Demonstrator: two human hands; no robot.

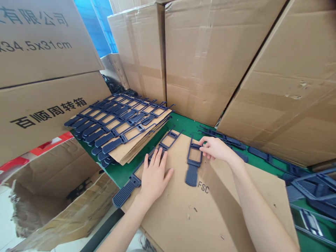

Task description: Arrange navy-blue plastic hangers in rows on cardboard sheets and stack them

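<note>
My left hand (154, 175) lies flat with its fingers spread, over dark blue plastic frame pieces (123, 194) at the left side of a cardboard sheet (194, 217) and partly hiding them. My right hand (216, 148) pinches the upper right edge of another dark blue plastic frame piece (195, 154), its fingertips closed beside the crossbar. This piece has an open rectangular frame, thin prongs at the top and a ribbed paddle end pointing towards me. It rests on the cardboard above the printed letters FSC.
Left of the sheet, a stack of cardboard layers (131, 150) carries rows of similar pieces. More loose pieces (312, 185) lie on the green table (181, 122) at the right. Tall cartons (210, 52) line the back. An open torn box (52, 189) stands at lower left.
</note>
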